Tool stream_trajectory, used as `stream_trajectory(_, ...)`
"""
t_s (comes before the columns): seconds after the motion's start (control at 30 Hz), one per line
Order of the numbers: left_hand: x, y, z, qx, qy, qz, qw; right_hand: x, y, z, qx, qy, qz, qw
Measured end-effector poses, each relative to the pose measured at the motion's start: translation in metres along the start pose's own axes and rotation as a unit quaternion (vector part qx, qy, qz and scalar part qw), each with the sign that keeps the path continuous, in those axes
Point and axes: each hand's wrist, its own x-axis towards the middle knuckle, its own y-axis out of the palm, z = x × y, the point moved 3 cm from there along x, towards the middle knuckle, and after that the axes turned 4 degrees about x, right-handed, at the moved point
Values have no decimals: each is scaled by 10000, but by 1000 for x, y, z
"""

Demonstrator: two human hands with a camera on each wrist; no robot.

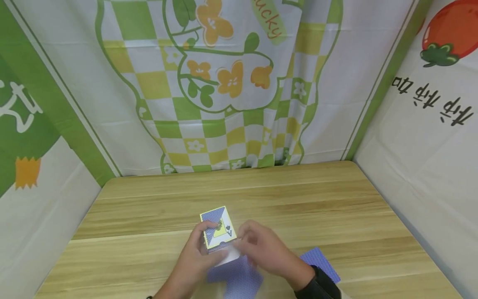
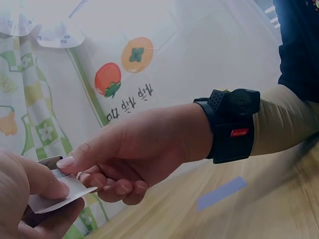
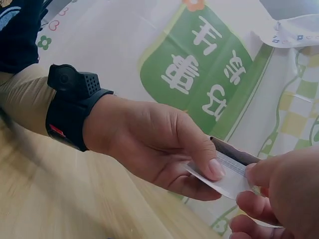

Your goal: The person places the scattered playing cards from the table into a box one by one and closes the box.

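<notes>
My left hand [image 1: 194, 253] holds a playing-card box [image 1: 219, 226] with a blue, white and yellow face marked with an ace of spades. Its lower end stands open, and the white flap [image 3: 233, 185] sticks out under the left thumb. At that end, my right hand [image 1: 267, 247] pinches the edge of the box with thumb and curled fingers. Seen from the left wrist, the right thumb [image 2: 67, 162] lies on the rim of the opening. Blue-backed playing cards [image 1: 244, 280] lie on the table below the hands.
Another blue-backed card [image 1: 322, 264] lies on the wooden table [image 1: 149, 207], partly covered by the right wrist's black band [image 1: 319, 284]. A patterned cloth [image 1: 224, 137] hangs behind the table's far edge, with printed cloth walls on both sides.
</notes>
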Motion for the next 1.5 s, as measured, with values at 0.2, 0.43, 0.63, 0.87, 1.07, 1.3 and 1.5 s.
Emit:
stream_trajectory(0.2,-1,0,-3,-2,46,-166,9999,2,0,-3,-440,21,-77,9990)
stream_trajectory(0.43,0,-1,-3,12,97,-436,9990,4,-2,-8,-1399,-44,-199,9900)
stream_trajectory(0.63,-1,-1,-6,46,123,-655,9978,7,-4,-14,-1433,14,-302,9892)
stream_trajectory(0.87,0,-7,-11,-3,171,-903,9958,12,-6,-25,-1498,214,-781,9854)
stream_trajectory(1.07,0,-10,-14,9,293,-878,9957,19,5,-46,-2183,186,-570,9740)
stream_trajectory(1.3,0,-9,-15,-24,413,-853,9955,25,20,-61,-2898,-368,-133,9563)
stream_trajectory(1.5,0,-9,-14,-127,241,-820,9963,35,36,-66,-3556,-939,-149,9298)
